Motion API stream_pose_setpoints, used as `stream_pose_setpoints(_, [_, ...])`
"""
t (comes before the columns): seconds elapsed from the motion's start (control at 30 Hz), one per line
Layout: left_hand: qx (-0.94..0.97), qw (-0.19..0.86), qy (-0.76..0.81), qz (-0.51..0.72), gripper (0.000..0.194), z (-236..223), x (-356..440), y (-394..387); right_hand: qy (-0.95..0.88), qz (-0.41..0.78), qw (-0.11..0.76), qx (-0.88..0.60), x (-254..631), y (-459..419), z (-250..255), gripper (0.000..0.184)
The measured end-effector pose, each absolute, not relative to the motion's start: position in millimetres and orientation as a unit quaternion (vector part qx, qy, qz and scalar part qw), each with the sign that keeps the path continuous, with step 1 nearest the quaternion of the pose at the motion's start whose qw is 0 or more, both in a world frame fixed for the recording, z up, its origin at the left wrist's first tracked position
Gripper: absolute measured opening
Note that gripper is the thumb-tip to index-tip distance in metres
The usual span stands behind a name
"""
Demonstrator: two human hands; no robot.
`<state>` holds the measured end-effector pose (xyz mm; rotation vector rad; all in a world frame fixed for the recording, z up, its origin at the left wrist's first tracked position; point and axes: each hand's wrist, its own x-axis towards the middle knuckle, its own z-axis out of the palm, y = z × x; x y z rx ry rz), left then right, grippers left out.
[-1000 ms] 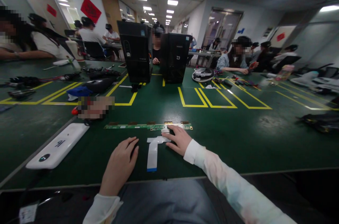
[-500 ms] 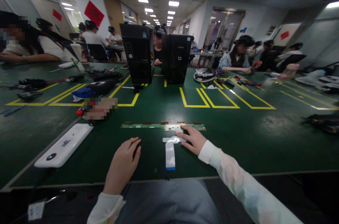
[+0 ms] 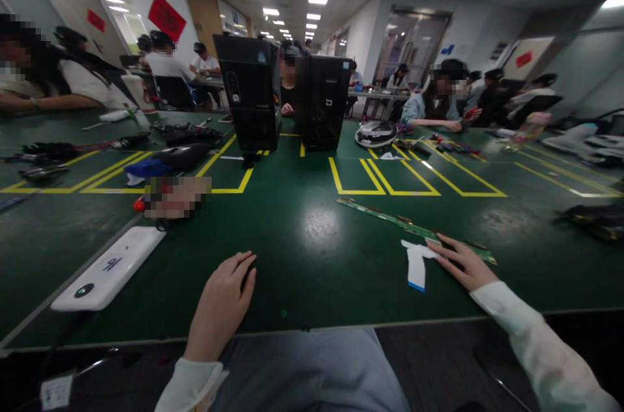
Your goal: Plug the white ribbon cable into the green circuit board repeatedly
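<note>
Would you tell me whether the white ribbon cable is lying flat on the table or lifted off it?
Flat. The white ribbon cable lies spread on the green table beside the circuit strip; the right hand touches its top end.

Bare green tabletop (image 3: pixel 312 249) lies open between the left hand (image 3: pixel 221 305) at the near edge and the right hand (image 3: pixel 463 262) toward the right edge. A circuit strip (image 3: pixel 414 227) and white ribbon cable (image 3: pixel 416 264) block the right; a white device (image 3: pixel 110 267) flanks the left; two black computer towers (image 3: pixel 285 100) wall the far middle.
</note>
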<state>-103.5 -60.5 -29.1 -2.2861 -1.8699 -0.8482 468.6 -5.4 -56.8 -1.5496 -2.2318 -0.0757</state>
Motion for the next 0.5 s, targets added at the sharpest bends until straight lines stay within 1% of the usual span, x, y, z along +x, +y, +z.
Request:
stream_pose_setpoints(0.13, [-0.746,0.033,-0.609,-0.267,0.041,-29,-105,-60,-0.761,-0.020,0.192,-0.619,515,-10,-53,0.048])
stream_pose_setpoints(0.23, [-0.746,0.034,-0.611,-0.262,0.041,-29,-106,-61,-0.732,-0.017,0.168,-0.660,534,-10,-48,0.045])
stream_pose_setpoints(0.5, [-0.745,0.031,-0.612,-0.264,0.042,-29,-105,-60,-0.656,-0.066,0.136,-0.740,522,-14,-37,0.040])
